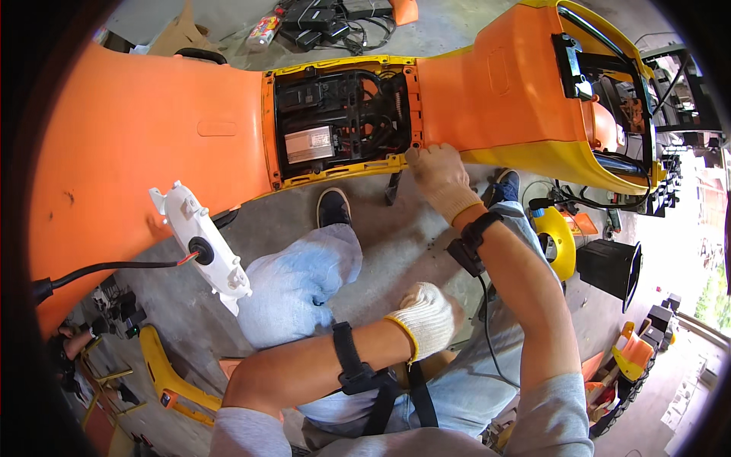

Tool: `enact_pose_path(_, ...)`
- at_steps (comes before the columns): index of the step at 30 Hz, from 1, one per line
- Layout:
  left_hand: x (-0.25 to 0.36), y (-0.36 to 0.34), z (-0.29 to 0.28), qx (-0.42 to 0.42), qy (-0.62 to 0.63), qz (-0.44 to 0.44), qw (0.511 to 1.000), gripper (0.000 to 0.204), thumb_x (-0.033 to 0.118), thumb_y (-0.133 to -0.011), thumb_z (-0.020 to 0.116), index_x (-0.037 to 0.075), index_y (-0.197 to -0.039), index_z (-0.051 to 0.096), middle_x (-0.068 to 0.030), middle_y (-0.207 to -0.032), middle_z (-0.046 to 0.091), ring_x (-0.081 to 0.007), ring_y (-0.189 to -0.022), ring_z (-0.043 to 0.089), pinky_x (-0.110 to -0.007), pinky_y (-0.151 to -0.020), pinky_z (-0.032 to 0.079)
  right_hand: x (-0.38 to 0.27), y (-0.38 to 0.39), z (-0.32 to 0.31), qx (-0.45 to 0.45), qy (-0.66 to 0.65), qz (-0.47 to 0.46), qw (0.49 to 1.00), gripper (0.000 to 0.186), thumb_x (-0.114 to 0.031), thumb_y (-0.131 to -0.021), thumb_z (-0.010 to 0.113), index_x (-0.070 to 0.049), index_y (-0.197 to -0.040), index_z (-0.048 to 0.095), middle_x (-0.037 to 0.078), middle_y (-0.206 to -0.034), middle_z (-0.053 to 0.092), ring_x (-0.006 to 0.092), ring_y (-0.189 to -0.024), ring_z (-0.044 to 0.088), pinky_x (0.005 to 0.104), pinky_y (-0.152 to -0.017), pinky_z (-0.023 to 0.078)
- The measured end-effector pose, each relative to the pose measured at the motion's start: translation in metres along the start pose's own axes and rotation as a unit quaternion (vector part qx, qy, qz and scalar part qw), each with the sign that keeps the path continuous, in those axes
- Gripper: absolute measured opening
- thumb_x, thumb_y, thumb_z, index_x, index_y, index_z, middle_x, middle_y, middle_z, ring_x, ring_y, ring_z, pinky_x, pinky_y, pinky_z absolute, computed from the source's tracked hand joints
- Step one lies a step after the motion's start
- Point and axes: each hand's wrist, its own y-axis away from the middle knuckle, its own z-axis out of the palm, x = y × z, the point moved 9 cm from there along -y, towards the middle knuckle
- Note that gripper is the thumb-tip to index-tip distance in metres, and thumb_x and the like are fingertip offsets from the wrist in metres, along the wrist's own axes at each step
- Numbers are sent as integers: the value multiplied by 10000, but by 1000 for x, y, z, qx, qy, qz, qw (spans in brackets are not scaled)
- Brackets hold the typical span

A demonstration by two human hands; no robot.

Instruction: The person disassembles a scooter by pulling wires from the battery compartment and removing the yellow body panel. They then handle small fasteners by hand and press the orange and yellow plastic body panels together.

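Observation:
An orange body shell (164,114) with yellow edges, like that of a scooter, lies across the upper view. Black parts, cables and a silver box (309,145) fill its open compartment. My right hand (440,177), in a pale work glove, touches the compartment's near right corner. Its fingers are closed, and what they may pinch is hidden. Over my lap, my left hand (423,321), also gloved, is curled, with anything in its fingers out of sight. A white plastic piece (199,247) with a cable through a black grommet stands out at the shell's near left side.
Black modules with tangled cables (316,23) lie on the floor beyond the shell. To the right are a yellow curved panel (557,242) and a black bin-like box (609,268). Another yellow panel (171,373) lies at lower left. A cable hangs from my right wrist strap (474,242).

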Motion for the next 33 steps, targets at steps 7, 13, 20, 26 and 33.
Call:
enact_pose_path(7, -5, -3, 7, -70, -53, -9, 996, 140, 221, -696, 678, 86, -701, 716, -86, -683, 688, -259, -598, 687, -430, -468, 522, 29, -2, 25, -59, -143, 213, 965, 354, -274, -888, 511, 42, -944, 661, 216, -904, 692, 375, -914, 661, 409, -873, 499)
enact_pose_path(13, -13, 8, 8, -113, 6, -24, 993, 202, 214, -773, 640, 66, -857, 749, -132, -822, 728, -308, -755, 722, -471, -574, 567, 28, 17, 13, -78, -378, 421, 821, 451, -356, -855, 518, 65, -943, 651, 260, -906, 682, 406, -955, 655, 410, -843, 517)
enact_pose_path(20, -2, -8, 31, -79, -37, 8, 996, 182, 190, -611, 671, 76, -740, 732, -134, -707, 694, -299, -598, 683, -432, -453, 508, 13, -9, 10, -54, 14, 53, 997, 214, -126, -836, 563, -35, -942, 725, 145, -931, 714, 314, -966, 664, 419, -841, 525)
enact_pose_path(26, -6, 1, 20, 130, -102, 59, 984, 116, 241, -576, 678, 127, -595, 670, -53, -578, 611, -237, -470, 611, -412, -360, 414, 15, 0, 19, -99, 74, 42, 991, 209, -144, -843, 560, -49, -942, 718, 127, -925, 718, 294, -967, 666, 417, -821, 504)
enact_pose_path(33, -20, 8, -9, -78, -58, -27, 995, 113, 218, -681, 657, 111, -694, 691, -85, -632, 657, -263, -534, 661, -416, -419, 472, 65, 47, 17, 52, -210, 210, 953, 242, -192, -824, 592, -103, -1027, 688, 194, -927, 693, 377, -885, 661, 457, -781, 516)
